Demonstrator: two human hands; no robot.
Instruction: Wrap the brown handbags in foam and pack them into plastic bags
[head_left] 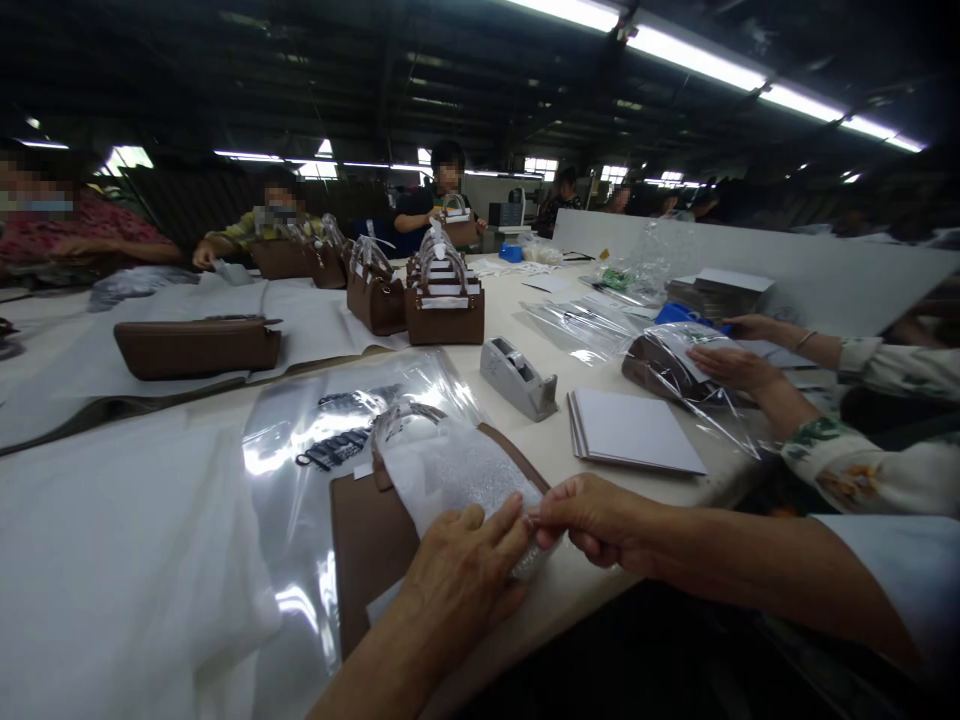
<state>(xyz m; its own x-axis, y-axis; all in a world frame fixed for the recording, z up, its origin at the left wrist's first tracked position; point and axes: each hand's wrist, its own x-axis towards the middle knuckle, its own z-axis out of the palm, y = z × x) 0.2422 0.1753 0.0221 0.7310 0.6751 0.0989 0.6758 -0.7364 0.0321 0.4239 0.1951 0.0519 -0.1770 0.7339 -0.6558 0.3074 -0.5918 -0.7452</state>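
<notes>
Brown handbag [375, 535], one: smooth, leather-like, lying on the bench [540, 440] directly in front of the person, over a glossy clear plastic sheet [289, 520] with dark lettering. Handles [405, 415] covered in clear film, pointing away and to the left. Translucent wrap [461, 465], soft and finely crinkled, laid over the bag, its length running from the handles at the far left toward the hands at the near right. Long axis of the bag itself: cannot be told, wrap and left hand covering much of it.

Left hand [469, 560]: palm down, fingers extended and slightly parted, fingertips resting on the near end of the wrap. Right hand [592, 515]: narrow, thumb and forefinger pinched together on the wrap's edge, just beside the left fingertips; other fingers curled.

Grey tape dispenser [517, 378]: beyond the bag, angled. White boards [634, 430]: flat, rectangular, stacked, to its right. White sheets [112, 560]: thin, smooth, at the left. Brown bags [446, 310]: boxy, upright, grouped farther back. Co-worker's hands [731, 365], at the right: on a dark item [660, 365] in shiny clear film.
</notes>
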